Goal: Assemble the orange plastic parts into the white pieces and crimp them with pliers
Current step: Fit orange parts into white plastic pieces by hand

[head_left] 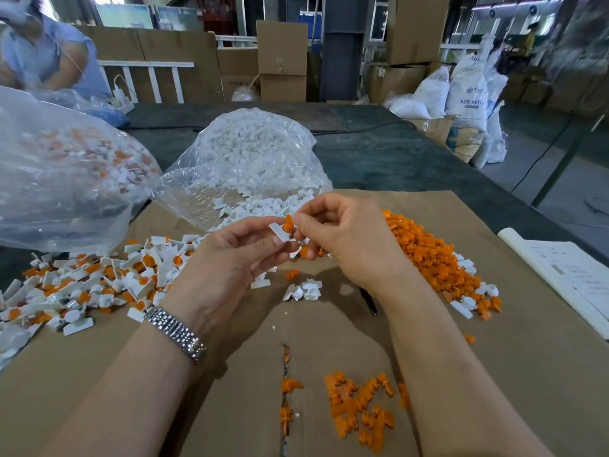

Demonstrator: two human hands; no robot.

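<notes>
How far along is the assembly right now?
Done: a heap of joined pieces lies at left, more in the bag. In hand: left hand holds a white piece, right hand pushes in an orange part. Left: a big orange pile and a bag of white pieces.

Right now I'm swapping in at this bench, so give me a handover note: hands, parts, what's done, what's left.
Left hand pinches a white piece. Right hand pinches an orange part, pressing it into that piece.
Done pile, orange in white, lies left. Orange pile lies right. White pieces spill from the open bag ahead.
A dark tool handle, maybe the pliers, shows under the right wrist.
Left to do: seat this part, crimp it, then work through the loose piles.
</notes>
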